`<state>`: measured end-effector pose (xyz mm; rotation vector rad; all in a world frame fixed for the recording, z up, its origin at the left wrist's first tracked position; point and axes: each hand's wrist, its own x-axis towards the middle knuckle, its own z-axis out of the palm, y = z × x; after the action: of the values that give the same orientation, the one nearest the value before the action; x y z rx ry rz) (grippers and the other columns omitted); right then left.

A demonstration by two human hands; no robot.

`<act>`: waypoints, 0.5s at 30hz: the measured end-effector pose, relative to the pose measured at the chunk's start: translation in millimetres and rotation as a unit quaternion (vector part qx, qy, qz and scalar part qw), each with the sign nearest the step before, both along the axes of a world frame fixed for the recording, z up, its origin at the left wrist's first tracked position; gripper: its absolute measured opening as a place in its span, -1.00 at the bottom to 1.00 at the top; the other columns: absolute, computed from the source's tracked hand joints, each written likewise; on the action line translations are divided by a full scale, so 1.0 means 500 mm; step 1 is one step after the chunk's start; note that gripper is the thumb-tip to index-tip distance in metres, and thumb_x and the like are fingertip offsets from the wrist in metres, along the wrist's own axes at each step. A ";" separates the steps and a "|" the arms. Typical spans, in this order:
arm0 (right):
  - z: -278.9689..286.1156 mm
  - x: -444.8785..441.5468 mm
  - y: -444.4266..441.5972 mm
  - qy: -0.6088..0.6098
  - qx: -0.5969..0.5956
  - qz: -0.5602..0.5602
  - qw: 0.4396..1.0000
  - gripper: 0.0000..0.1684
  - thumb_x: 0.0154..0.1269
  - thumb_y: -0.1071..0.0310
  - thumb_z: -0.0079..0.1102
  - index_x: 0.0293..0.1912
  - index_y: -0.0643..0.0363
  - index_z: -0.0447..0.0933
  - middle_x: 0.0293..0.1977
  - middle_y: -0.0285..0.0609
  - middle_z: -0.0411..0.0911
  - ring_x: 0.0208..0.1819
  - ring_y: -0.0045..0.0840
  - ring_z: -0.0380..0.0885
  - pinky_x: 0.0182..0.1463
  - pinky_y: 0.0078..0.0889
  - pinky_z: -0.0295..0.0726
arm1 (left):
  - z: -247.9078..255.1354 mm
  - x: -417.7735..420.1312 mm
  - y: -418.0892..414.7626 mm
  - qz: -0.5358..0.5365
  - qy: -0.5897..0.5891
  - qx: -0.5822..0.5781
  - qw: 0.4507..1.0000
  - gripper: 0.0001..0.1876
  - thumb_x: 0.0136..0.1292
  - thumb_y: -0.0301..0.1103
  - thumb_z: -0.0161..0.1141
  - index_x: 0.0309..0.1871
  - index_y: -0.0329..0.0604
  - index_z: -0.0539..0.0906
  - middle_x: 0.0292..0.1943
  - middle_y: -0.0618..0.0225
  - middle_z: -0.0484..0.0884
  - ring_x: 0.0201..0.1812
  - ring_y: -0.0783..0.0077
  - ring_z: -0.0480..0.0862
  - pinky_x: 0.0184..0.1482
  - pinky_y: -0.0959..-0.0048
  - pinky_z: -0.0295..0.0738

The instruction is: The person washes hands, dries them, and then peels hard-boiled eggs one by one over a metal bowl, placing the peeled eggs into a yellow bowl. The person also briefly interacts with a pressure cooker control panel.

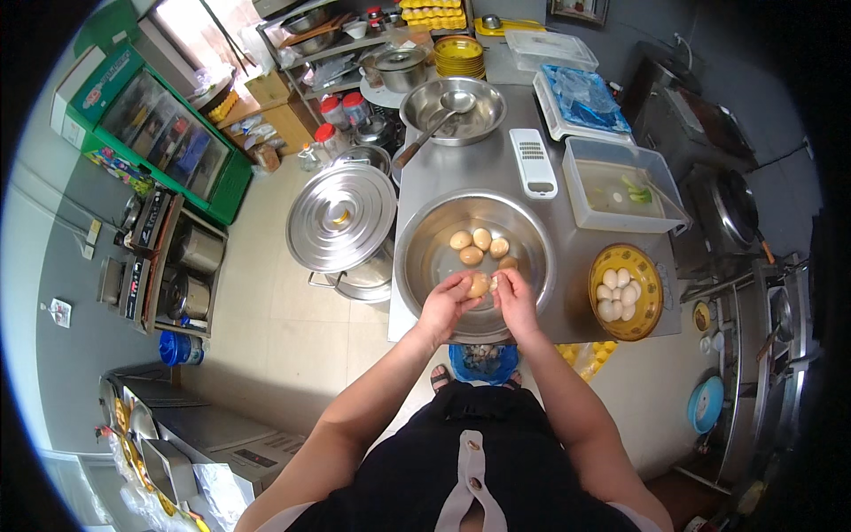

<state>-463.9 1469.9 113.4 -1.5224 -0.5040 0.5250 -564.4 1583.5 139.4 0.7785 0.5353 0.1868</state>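
Over the near part of a large steel basin (412, 266), my left hand (449, 304) grips a brown egg (477, 286). The fingertips of my right hand (514, 302) pinch a small pale piece, perhaps eggshell (493, 284), at the egg's right side. Several brown eggs (471, 255) lie in the basin beyond my hands, one partly hidden behind my right fingers. To the right, a yellow patterned bowl (598, 256) holds several white peeled eggs (617, 294).
Behind the basin are a steel bowl (488, 126) with a ladle (458, 102) and a white grater (532, 163). A clear plastic tub (578, 213) stands at the right. A lidded steel pot (340, 216) is left of the table; a blue-lined bin (483, 376) sits below its front edge.
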 end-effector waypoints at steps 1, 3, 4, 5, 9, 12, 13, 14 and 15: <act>-0.001 0.000 0.001 0.000 0.005 -0.002 1.000 -0.85 0.35 0.37 -0.05 -0.26 0.22 0.47 -0.63 -0.34 0.40 -0.66 -0.74 0.33 -0.58 -0.66 0.34 | 0.001 -0.001 -0.001 0.009 -0.015 -0.032 0.999 -0.66 0.38 -0.29 -0.05 0.15 -0.25 0.40 -0.03 0.26 0.54 -0.12 0.41 0.59 -0.07 0.54 0.52; -0.002 -0.001 0.002 -0.015 0.002 -0.010 1.000 -0.86 0.35 0.38 -0.05 -0.26 0.22 0.46 -0.63 -0.34 0.39 -0.65 -0.73 0.34 -0.57 -0.64 0.35 | 0.007 0.000 -0.005 0.014 -0.028 -0.063 0.997 -0.67 0.39 -0.30 -0.09 0.16 -0.22 0.39 -0.03 0.26 0.54 -0.10 0.40 0.59 -0.08 0.56 0.50; -0.002 -0.002 0.003 -0.030 -0.007 -0.016 0.999 -0.87 0.35 0.39 -0.05 -0.25 0.22 0.46 -0.63 -0.33 0.40 -0.65 -0.73 0.34 -0.56 -0.64 0.36 | 0.010 -0.001 -0.006 0.017 -0.035 -0.079 0.996 -0.67 0.40 -0.31 -0.11 0.16 -0.21 0.39 -0.04 0.26 0.55 -0.09 0.40 0.60 -0.08 0.56 0.49; -0.002 -0.003 0.003 -0.045 -0.016 -0.021 0.999 -0.87 0.35 0.39 -0.05 -0.25 0.22 0.46 -0.63 -0.33 0.40 -0.64 -0.72 0.35 -0.55 -0.63 0.37 | 0.009 -0.002 -0.005 0.016 -0.037 -0.079 0.996 -0.67 0.40 -0.30 -0.12 0.16 -0.20 0.38 -0.04 0.27 0.55 -0.09 0.41 0.59 -0.08 0.56 0.49; -0.018 0.002 0.002 -0.045 0.000 -0.031 0.999 -0.87 0.35 0.39 -0.04 -0.26 0.22 0.45 -0.62 -0.33 0.40 -0.62 -0.71 0.38 -0.53 -0.64 0.39 | -0.006 -0.004 0.005 0.001 -0.066 -0.072 0.995 -0.66 0.42 -0.28 -0.18 0.18 -0.15 0.37 -0.02 0.32 0.55 -0.09 0.46 0.59 -0.08 0.58 0.49; -0.015 -0.002 0.000 -0.007 0.022 -0.001 1.000 -0.86 0.36 0.36 -0.04 -0.25 0.23 0.43 -0.54 -0.31 0.44 -0.58 -0.70 0.40 -0.52 -0.63 0.40 | -0.014 -0.003 0.004 0.013 -0.071 -0.080 0.994 -0.66 0.43 -0.27 -0.18 0.19 -0.15 0.37 -0.01 0.32 0.54 -0.06 0.49 0.57 -0.06 0.58 0.48; -0.018 -0.007 0.004 0.018 0.037 -0.005 0.999 -0.85 0.36 0.35 -0.05 -0.24 0.23 0.43 -0.51 -0.30 0.46 -0.57 -0.70 0.41 -0.52 -0.62 0.40 | -0.011 0.000 0.001 0.020 -0.068 -0.086 0.994 -0.66 0.43 -0.27 -0.18 0.19 -0.15 0.37 -0.01 0.32 0.54 -0.05 0.50 0.56 -0.05 0.58 0.48; -0.019 -0.010 0.006 0.042 0.053 -0.010 0.998 -0.84 0.37 0.33 -0.05 -0.24 0.23 0.43 -0.48 -0.30 0.47 -0.55 -0.69 0.41 -0.52 -0.61 0.40 | -0.008 0.002 -0.002 0.021 -0.065 -0.078 0.995 -0.65 0.41 -0.27 -0.13 0.19 -0.16 0.37 -0.01 0.32 0.54 -0.04 0.50 0.55 -0.03 0.58 0.47; -0.017 -0.012 0.007 0.046 0.052 -0.012 0.998 -0.82 0.37 0.32 -0.05 -0.23 0.23 0.42 -0.46 -0.29 0.47 -0.54 -0.69 0.41 -0.51 -0.61 0.40 | -0.004 0.002 -0.005 0.023 -0.061 -0.070 0.995 -0.64 0.40 -0.28 -0.09 0.19 -0.18 0.38 -0.01 0.32 0.54 -0.02 0.50 0.54 -0.02 0.58 0.47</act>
<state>-469.7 1473.3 105.0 -1.3975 -0.4351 0.5388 -563.2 1580.9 137.4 0.6135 0.4466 0.2357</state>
